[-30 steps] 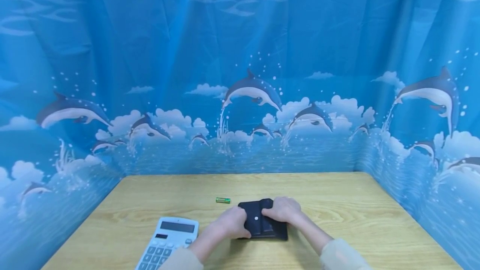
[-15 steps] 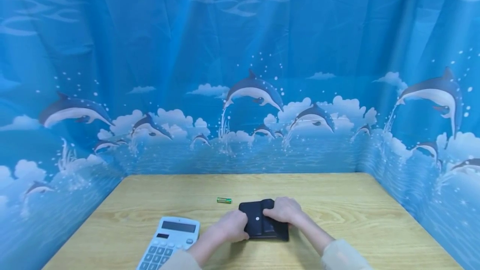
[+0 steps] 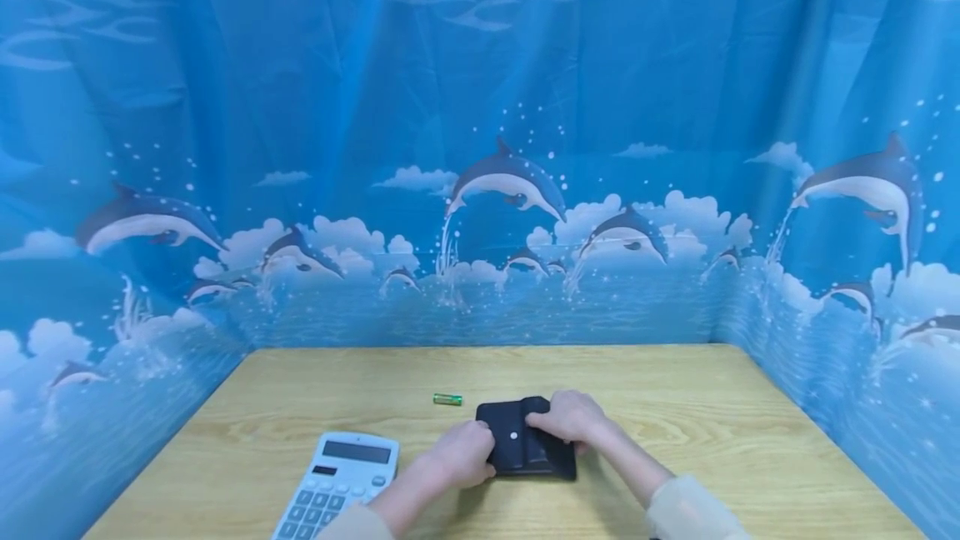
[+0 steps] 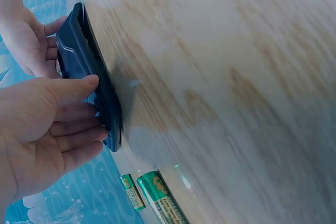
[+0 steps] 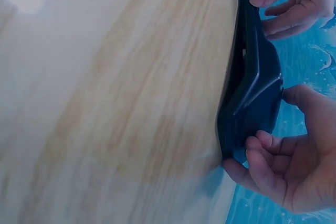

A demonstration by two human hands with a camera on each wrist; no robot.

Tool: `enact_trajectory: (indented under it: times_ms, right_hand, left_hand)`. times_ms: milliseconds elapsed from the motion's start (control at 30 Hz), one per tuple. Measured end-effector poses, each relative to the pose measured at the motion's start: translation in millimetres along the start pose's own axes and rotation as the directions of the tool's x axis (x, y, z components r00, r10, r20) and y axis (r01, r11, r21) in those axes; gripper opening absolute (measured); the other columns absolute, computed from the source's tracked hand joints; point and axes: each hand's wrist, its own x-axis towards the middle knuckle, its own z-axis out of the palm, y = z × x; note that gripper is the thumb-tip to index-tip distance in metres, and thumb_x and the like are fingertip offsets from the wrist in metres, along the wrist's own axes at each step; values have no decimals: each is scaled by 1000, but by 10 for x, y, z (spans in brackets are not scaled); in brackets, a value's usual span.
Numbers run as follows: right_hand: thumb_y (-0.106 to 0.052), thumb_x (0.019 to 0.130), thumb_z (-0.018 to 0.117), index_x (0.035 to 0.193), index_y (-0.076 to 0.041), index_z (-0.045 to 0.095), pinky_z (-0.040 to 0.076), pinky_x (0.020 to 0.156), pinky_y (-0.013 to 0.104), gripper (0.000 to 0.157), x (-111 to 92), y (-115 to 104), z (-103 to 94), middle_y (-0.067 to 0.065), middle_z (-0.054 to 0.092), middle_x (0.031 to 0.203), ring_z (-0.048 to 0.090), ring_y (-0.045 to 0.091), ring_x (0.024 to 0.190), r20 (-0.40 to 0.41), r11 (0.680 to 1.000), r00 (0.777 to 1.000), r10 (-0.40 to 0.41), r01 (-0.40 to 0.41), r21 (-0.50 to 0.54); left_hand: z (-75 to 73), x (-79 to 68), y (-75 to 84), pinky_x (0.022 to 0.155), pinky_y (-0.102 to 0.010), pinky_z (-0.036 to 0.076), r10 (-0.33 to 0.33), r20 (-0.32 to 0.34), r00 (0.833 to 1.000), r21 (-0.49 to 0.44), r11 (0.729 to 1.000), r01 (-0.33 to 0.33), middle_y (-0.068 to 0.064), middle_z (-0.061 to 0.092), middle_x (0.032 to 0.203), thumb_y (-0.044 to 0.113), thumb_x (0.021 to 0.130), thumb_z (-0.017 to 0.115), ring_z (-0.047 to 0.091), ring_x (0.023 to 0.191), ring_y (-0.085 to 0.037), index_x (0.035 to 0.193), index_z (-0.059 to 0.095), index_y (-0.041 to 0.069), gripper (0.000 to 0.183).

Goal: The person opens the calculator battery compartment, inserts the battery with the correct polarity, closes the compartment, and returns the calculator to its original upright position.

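A black wallet [image 3: 510, 437] with a round metal snap lies on the table in front of me, its flap folded over. My left hand [image 3: 463, 450] holds its left edge, and in the left wrist view the thumb presses one face while the fingers [image 4: 79, 139] reach along the other side. On the right part, my right hand [image 3: 573, 417] grips the wallet with the thumb lying over the flap. The right wrist view shows the wallet [image 5: 257, 82] from its edge, a narrow gap between its layers, and curled right fingers [image 5: 262, 161] at its lower end.
Beyond the wallet, a green battery [image 3: 447, 399] lies on the wooden table [image 3: 337, 382]; two green batteries [image 4: 160, 198] show in the left wrist view. A light blue calculator [image 3: 356, 452] sits left of my left forearm. A blue dolphin-print curtain [image 3: 480, 298] surrounds the table.
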Motion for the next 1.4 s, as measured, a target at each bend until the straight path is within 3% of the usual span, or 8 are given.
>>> enact_trajectory:
  times_ms: [300, 667, 900, 1067, 1167, 1267, 1400]
  right_hand:
    - [-44, 82, 56, 55, -11, 51, 43, 36, 29, 42, -47, 25, -84, 2, 56, 44, 54, 18, 36, -13, 996, 996, -84, 84, 21]
    - [-27, 87, 55, 64, -10, 55, 43, 41, 27, 28, -104, 4, -100, 0, 54, 52, 55, 16, 48, -37, 986, 987, -157, 158, 42]
    - [-14, 87, 55, 67, -6, 54, 50, 45, 32, 21, -120, 63, -152, 3, 55, 56, 56, 17, 50, -19, 968, 987, -157, 158, 197]
    - [-8, 83, 53, 69, -5, 57, 50, 45, 33, 15, -114, 175, -229, 5, 56, 57, 57, 20, 50, -30, 954, 990, -135, 139, 265]
    - [-9, 82, 54, 68, -7, 56, 45, 44, 29, 15, -108, 252, -286, 3, 55, 55, 53, 16, 48, -54, 974, 990, -131, 139, 179]
    - [-11, 81, 57, 61, -12, 51, 33, 42, 24, 21, -105, 321, -337, -3, 46, 50, 41, 11, 44, -94, 990, 985, -142, 143, 7]
    - [-12, 78, 61, 55, -14, 42, 26, 44, 24, 30, -95, 417, -354, -6, 34, 48, 31, 10, 45, -148, 961, 968, -201, 167, -219]
  left_hand:
    - [4, -55, 13, 64, -23, 50, 25, -24, 999, 57, 998, -24, -4, 58, 72, 10, 72, 74, 56, 67, -9, 79, 67, 5, 11]
    - [13, -99, 26, 61, -21, 49, 69, -53, 996, 61, 996, -65, -3, 57, 68, 4, 71, 68, 54, 63, -8, 76, 67, 5, 5]
    - [37, -111, -2, 57, -23, 47, 94, -92, 991, 70, 994, -87, -2, 54, 67, 5, 71, 69, 53, 61, -10, 74, 67, 5, 4]
    - [44, -102, -12, 59, -23, 48, 68, -65, 996, 37, 997, -66, -2, 55, 69, 8, 73, 70, 53, 62, -9, 77, 68, 5, 6]
    - [56, -96, -12, 59, -22, 48, 52, -53, 997, 20, 998, -51, -1, 53, 70, 9, 74, 71, 53, 62, -9, 77, 68, 5, 6]
    - [68, -96, -13, 59, -22, 48, 50, -58, 997, 17, 999, -50, -1, 52, 69, 10, 75, 71, 52, 62, -9, 77, 68, 5, 6]
    - [73, -99, -19, 59, -23, 48, 57, -73, 996, 19, 998, -55, -1, 52, 69, 11, 75, 71, 53, 63, -10, 76, 68, 5, 7]
